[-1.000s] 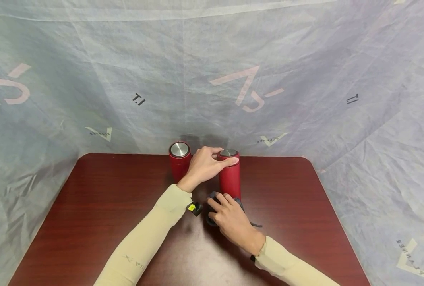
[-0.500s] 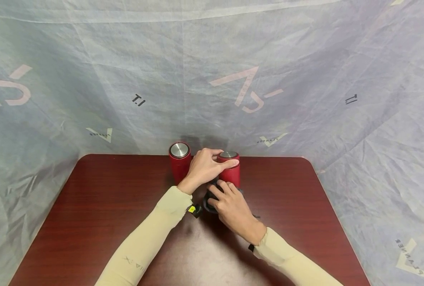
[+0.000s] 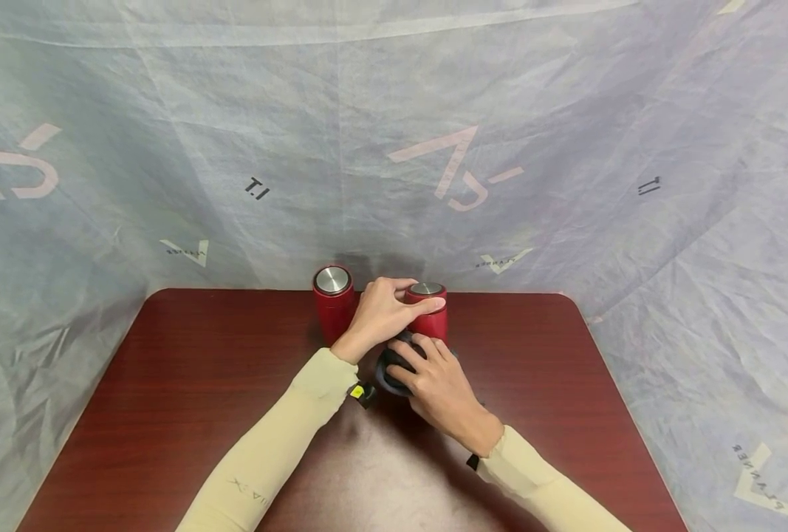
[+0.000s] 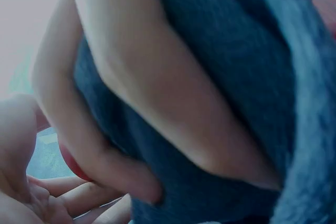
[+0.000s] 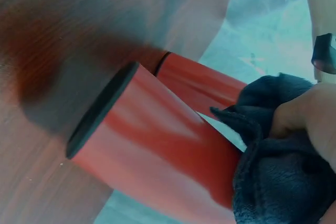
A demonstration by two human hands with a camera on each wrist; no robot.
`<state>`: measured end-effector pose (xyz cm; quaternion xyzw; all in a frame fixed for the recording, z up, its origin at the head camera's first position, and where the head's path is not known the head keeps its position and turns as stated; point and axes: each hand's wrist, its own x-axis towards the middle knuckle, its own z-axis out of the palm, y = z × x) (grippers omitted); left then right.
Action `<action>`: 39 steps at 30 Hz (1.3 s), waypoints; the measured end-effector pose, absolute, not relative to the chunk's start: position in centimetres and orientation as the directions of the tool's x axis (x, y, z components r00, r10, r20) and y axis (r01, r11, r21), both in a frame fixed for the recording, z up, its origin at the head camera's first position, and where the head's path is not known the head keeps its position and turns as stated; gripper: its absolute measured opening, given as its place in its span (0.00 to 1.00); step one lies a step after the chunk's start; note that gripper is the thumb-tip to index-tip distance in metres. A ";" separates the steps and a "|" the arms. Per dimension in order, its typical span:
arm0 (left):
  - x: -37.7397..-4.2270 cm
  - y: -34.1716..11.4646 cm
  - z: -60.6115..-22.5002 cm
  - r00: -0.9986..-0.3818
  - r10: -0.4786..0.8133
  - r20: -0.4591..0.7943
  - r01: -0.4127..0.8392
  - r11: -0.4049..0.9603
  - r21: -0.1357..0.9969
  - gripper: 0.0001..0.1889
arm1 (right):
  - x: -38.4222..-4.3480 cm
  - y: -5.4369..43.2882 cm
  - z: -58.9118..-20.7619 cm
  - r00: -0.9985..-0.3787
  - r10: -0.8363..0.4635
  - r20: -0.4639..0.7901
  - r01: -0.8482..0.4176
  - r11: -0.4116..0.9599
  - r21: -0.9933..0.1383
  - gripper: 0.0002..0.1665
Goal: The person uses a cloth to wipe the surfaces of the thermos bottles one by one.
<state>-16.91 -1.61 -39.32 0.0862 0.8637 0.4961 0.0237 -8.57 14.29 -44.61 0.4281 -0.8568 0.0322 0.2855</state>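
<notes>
My left fingers (image 3: 402,284) grip the red vacuum flask (image 3: 428,324), right of a matching flask (image 3: 335,314); my right fingers (image 3: 408,355) clutch dark blue cloth (image 5: 286,182) against the gripped one. Wiping appears under way; completion unverified

From here I see the first bottle (image 3: 332,310) on the table (image 3: 168,384), the second bottle (image 3: 430,323) to its right. I have the left hand (image 3: 382,310) between them, at the second bottle's top; the cloth (image 5: 283,182) under the right hand (image 3: 439,384), against that bottle; and a sheet (image 3: 340,148) behind everything.
</notes>
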 end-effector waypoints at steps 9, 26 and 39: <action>-17.0 -1.5 -39.4 -0.984 0.160 0.077 0.144 0.462 0.875 0.43 | -7.6 16.2 -45.6 -0.504 -0.591 0.629 -0.798 0.597 -0.079 0.25; -16.3 -0.9 -39.6 -0.950 0.209 0.234 0.303 0.420 0.855 0.40 | -6.0 21.4 -48.8 -0.672 -0.162 0.723 -0.681 0.520 -0.516 0.23; -16.5 -0.1 -40.8 -0.919 0.259 0.299 0.379 0.359 0.853 0.31 | -8.2 25.0 -48.8 -0.826 0.181 0.533 -0.440 0.382 -0.813 0.25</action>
